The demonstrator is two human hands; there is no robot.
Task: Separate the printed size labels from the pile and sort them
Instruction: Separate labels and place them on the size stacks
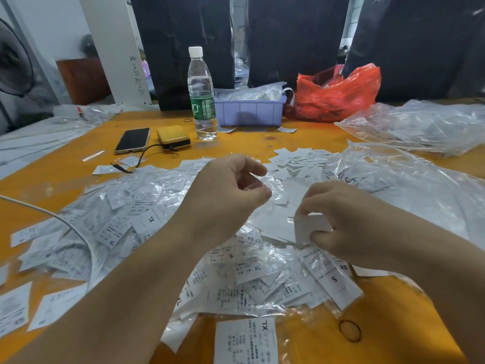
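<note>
A wide pile of white printed size labels [147, 214], many in small clear sleeves, covers the orange table [393, 319]; XL, XS and S marks show. My right hand [343, 222] pinches a small white label [309, 227] above the pile's middle. My left hand [228, 195] hovers just left of it, fingers curled, thumb and fingertips on a thin clear plastic sleeve [265, 179]. One XL label [246, 340] lies alone at the near edge.
Behind the pile stand a water bottle [200, 93], a phone [132, 140], a yellow box [173, 137], a purple tray [249, 109] and a red bag [338, 93]. Clear plastic bags [409, 185] lie right. A rubber band [349, 330] rests near.
</note>
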